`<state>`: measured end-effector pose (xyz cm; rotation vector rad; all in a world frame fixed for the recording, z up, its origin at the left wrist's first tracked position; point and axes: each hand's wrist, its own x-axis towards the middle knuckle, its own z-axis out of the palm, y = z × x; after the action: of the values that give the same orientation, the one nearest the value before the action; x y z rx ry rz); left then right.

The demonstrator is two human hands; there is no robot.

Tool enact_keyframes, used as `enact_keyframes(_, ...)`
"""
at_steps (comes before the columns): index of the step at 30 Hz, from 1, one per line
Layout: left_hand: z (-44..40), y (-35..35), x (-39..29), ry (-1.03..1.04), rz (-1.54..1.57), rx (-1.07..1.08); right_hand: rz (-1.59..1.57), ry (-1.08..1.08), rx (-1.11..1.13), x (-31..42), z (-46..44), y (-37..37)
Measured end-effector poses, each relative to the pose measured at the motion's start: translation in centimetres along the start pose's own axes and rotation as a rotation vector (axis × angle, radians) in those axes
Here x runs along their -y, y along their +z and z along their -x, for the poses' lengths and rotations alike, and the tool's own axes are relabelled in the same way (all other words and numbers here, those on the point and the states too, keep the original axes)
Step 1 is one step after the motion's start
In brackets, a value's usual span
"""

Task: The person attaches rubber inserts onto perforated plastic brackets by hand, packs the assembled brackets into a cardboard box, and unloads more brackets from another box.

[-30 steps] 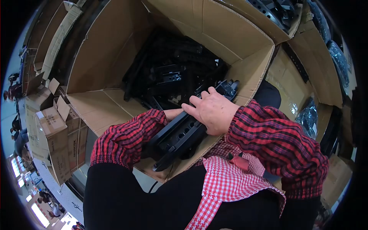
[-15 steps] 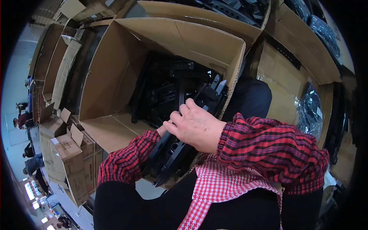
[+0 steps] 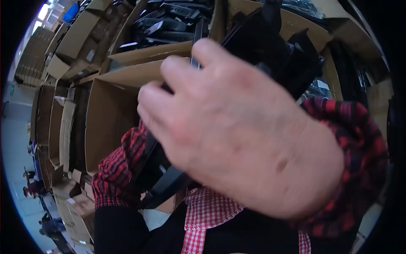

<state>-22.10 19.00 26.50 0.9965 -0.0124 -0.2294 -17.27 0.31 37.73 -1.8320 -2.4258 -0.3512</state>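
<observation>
Large and close to the camera, my right hand (image 3: 237,122) has its fingers curled round a black metal frame (image 3: 169,186). One end of the frame reaches down to the lower left, below the hand. A narrow black bar (image 3: 200,31) rises past the knuckles, and broad black bracket-like parts (image 3: 275,46) show at the upper right. Whether these are all one piece I cannot make out. My left hand is hidden behind the right one; only its red-and-black plaid sleeve (image 3: 116,173) shows, beside the frame.
An open cardboard box (image 3: 108,118) stands behind my left sleeve. Beyond it, another carton holds several black metal parts (image 3: 169,21). A plastic-wrapped item (image 3: 319,86) lies at the right. Smaller cartons (image 3: 78,203) are stacked at the left, with people in the far background.
My right hand has come up out of the box area, much nearer the camera, with the black metal frame. The frame has been raised, and the view has shifted.
</observation>
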Motion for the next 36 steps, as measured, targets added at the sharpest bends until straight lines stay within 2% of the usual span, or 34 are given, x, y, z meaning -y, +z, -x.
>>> enact_keyframes(2,-5.5,1.3,0.3,-0.061,-0.009,0.072,0.114,0.135,-0.091,-2.8,3.6,0.1)
enact_keyframes(5,-13.9,1.7,3.1,-0.206,-0.020,0.134,0.227,0.369,-0.201,-7.3,10.4,4.6)
enact_keyframes(6,-17.4,2.0,4.8,-0.287,-0.041,0.146,0.217,0.421,-0.284,-8.9,14.5,7.6)
enact_keyframes(7,-19.0,2.7,5.9,-0.526,0.012,0.007,0.195,0.492,-0.307,-8.9,16.6,9.9)
enact_keyframes(10,-25.1,1.4,10.6,-0.829,-0.280,0.086,0.135,0.703,-0.347,-8.6,22.2,17.4)
enact_keyframes(12,-29.2,1.4,15.2,-0.886,-0.485,0.159,0.109,0.766,-0.376,-8.1,26.4,21.8)
enact_keyframes(14,-32.8,-1.5,21.2,-0.840,-0.704,0.193,0.178,0.841,-0.258,-7.5,29.4,26.7)
enact_keyframes(15,-33.8,-1.2,22.2,-0.693,-0.805,0.275,0.137,0.846,-0.273,-7.4,31.1,29.1)
enact_keyframes(19,-37.4,-4.0,29.9,-0.767,-0.700,0.239,0.104,1.002,-0.044,-7.6,34.4,32.2)
enact_keyframes(21,-38.0,-2.7,28.9,-0.641,-1.095,0.210,0.058,1.028,0.054,-8.1,34.5,32.6)
enact_keyframes(22,-38.3,-3.2,29.5,-0.657,-1.081,0.212,0.056,1.063,0.143,-8.3,34.0,32.7)
enact_keyframes(24,-38.2,-4.3,30.6,-0.419,-1.289,0.331,0.040,1.127,0.280,-8.5,33.1,33.0)
enact_keyframes(25,-37.7,-4.3,30.9,-0.448,-1.270,0.333,0.080,1.155,0.292,-8.0,32.8,32.9)
enact_keyframes(27,-37.3,-3.6,30.1,-0.312,-1.519,0.273,0.117,1.253,0.346,-6.9,31.6,31.4)
enact_keyframes(28,-37.0,-3.6,29.8,-0.319,-1.513,0.275,0.037,1.292,0.341,-6.2,30.7,29.6)
enact_keyframes(30,-36.0,-3.7,29.3,-0.169,-1.650,0.202,-0.158,1.315,0.248,-4.7,28.5,25.6)
enact_keyframes(32,-34.8,-3.6,27.2,-0.251,-1.574,0.268,-0.643,1.330,0.398,-2.1,26.3,25.1)
enact_keyframes(33,-34.2,-3.4,26.1,-0.314,-1.507,0.328,-0.927,1.265,0.459,0.0,26.1,27.2)
enact_keyframes(34,-33.5,-3.3,25.6,-0.323,-1.505,0.333,-1.177,1.053,0.519,1.5,25.5,29.9)
enact_keyframes(36,-31.5,-3.1,24.8,-0.235,-1.524,0.382,-1.414,1.042,0.904,6.4,23.7,39.3)
